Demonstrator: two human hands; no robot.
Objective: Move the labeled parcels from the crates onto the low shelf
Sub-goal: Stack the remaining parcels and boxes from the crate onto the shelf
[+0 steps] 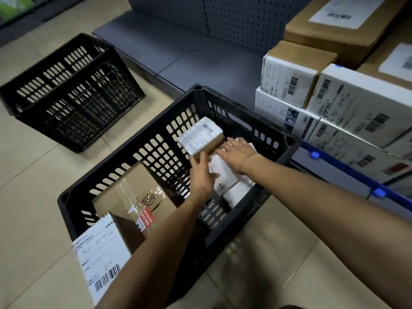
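1. Near crate [223, 237]: a black slotted plastic crate on the tiled floor [33, 175], just in front of the low shelf [178, 52]. Judged placement: close enough that parcels need only a short carry.
2. Small labelled carton [201, 134]: a brown box with a white barcode label uppermost. It sits tilted in the far corner of the near crate, propped on the white parcels [225, 177] beneath it.
3. Left hand [200, 175]: reaches into the crate, fingertips at the near edge of the small labelled carton and thumb spread over the white parcels. The fingers are blurred, so whether they have closed on the carton cannot be told.
4. Right hand [236, 152]: lies flat with its fingers extended and spread, at the carton's right side and over the white parcels, grasping nothing. The two hands flank the carton, probably to lift it from both sides.
5. Large brown carton [133, 197]: fills the near half of the same crate, its shipping label [100, 248] facing the viewer. It is untouched.
6. Shelved parcels [289, 79]: labelled boxes stacked at the right end of the low shelf, barcodes facing outward. The bare grey shelf surface to their left leaves room for more.
7. Far crate [71, 94]: a second black crate on the floor, well apart to the left.
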